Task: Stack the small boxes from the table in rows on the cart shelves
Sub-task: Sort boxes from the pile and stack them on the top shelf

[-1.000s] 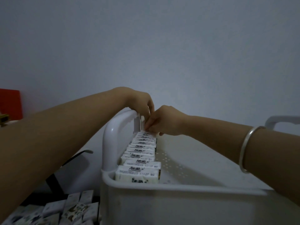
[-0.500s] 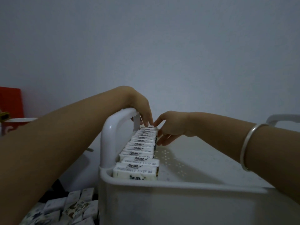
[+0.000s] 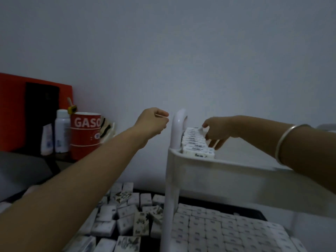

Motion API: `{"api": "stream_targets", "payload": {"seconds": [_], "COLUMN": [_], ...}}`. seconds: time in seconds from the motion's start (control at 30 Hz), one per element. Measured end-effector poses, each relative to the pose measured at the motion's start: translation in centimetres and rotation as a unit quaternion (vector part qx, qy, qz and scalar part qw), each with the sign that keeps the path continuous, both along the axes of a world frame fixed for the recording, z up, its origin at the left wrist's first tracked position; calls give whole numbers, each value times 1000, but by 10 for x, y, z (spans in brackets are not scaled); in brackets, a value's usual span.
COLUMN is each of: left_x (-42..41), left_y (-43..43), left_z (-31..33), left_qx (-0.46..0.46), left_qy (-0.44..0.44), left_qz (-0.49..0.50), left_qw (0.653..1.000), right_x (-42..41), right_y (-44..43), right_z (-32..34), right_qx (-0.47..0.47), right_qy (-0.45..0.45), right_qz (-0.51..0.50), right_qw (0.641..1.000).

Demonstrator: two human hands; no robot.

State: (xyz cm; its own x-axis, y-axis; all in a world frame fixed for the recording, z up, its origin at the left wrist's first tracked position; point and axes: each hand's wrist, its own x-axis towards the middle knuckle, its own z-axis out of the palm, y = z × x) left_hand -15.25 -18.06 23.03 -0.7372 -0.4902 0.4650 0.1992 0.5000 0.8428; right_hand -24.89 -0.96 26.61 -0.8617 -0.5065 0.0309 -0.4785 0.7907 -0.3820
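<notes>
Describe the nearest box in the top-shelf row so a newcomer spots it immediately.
Find the white cart on the right and its top shelf. One row of small boxes runs along the shelf's left edge, beside the curved handle. The nearest box sits against the front rim, the only one showing its front face.

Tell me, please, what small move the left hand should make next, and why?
Probably lower the left hand to the loose small boxes on the table and take one: its curled fingers seem empty, while the right hand touches the row of boxes on the top shelf.
</notes>
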Motion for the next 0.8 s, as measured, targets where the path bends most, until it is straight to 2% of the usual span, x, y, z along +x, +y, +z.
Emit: {"api": "stream_targets", "payload": {"seconds": [0.1,0.17,0.33,0.5,0.6,0.67,0.73,0.8], "left_x": [18,30,75,111,137,151,160,163], "left_y": [5,7,9,6,-13,-30,-43,-46], "left_z": [-25,-39,-78,-128,-169,-200,-232,-259], "left_qx": [-9,-4,10,-6,-90,-241,-407,-509], "left_qy": [-15,-14,-49,-112,-151,-187,-231,-268], "left_qz": [23,13,-24,-39,-27,40,102,104], "left_qw": [1000,1000,998,993,984,951,878,811], "right_x": [23,45,115,197,234,244,240,227], "right_y": [3,6,22,33,19,1,-21,-42], "right_z": [9,17,19,-30,-88,-136,-181,-223], "right_qx": [82,89,-33,-204,-204,-142,-62,33], "right_qy": [99,183,331,334,293,246,211,167], "right_qz": [-11,-8,26,107,188,222,228,214], "right_qw": [992,979,943,914,915,933,949,962]}}
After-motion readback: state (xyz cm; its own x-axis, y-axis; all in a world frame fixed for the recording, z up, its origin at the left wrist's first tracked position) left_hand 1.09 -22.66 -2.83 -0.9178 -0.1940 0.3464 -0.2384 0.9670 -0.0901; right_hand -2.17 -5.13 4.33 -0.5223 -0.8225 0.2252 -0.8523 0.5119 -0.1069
